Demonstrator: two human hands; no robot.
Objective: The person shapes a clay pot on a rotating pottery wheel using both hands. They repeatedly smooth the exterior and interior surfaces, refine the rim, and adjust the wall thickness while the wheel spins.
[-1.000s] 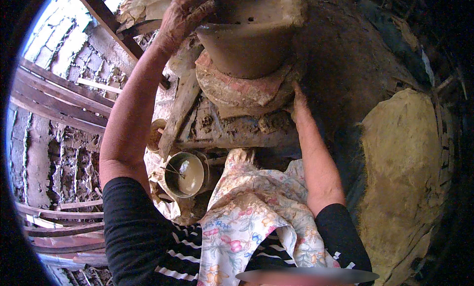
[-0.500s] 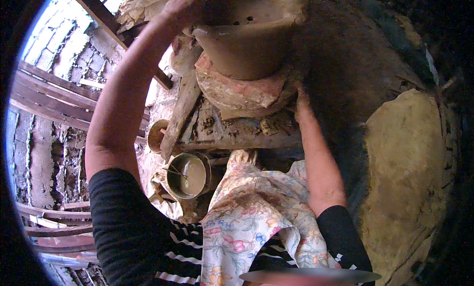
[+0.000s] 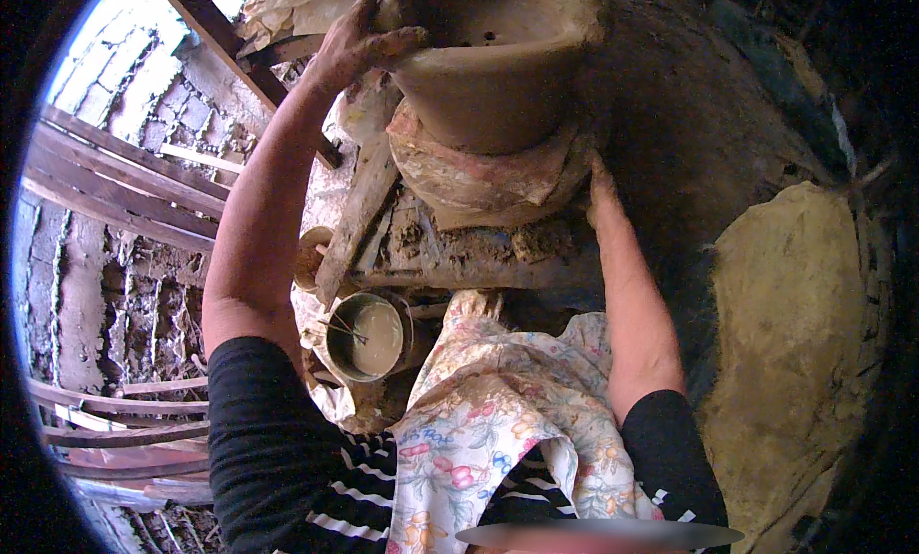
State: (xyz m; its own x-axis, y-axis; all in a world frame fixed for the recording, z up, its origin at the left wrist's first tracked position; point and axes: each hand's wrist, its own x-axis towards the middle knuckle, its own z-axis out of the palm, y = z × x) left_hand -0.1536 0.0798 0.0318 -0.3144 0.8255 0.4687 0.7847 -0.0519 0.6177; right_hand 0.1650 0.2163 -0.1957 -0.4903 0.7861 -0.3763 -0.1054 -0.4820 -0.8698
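Note:
A wet clay pot point(image 3: 483, 99) with small holes in its floor and thick lumps on its rim stands on a round, clay-caked turntable point(image 3: 469, 190). My left hand point(image 3: 378, 37) is at the pot's left rim, fingers curled round a clay lump there, thumb along the rim. My right hand point(image 3: 600, 186) is low at the turntable's right side; its fingertips are hidden in shadow. Beneath the turntable is a muddy wooden frame point(image 3: 459, 272). A bucket of milky liquid point(image 3: 378, 339) with thin rods in it sits below left, near a small round container point(image 3: 314, 243).
Wooden slats point(image 3: 124, 171) lie along the left over cracked masonry point(image 3: 72, 277). A beam point(image 3: 220, 42) slants at upper left, beside crumpled sheeting point(image 3: 278, 13). A pale sacking sheet point(image 3: 785, 334) lies at right. A floral cloth point(image 3: 507, 401) covers my lap, with toes showing beyond it.
Half a second ago my left hand was higher and farther left; now it is back down on the rim. My right hand stays by the turntable, and the view has shifted slightly.

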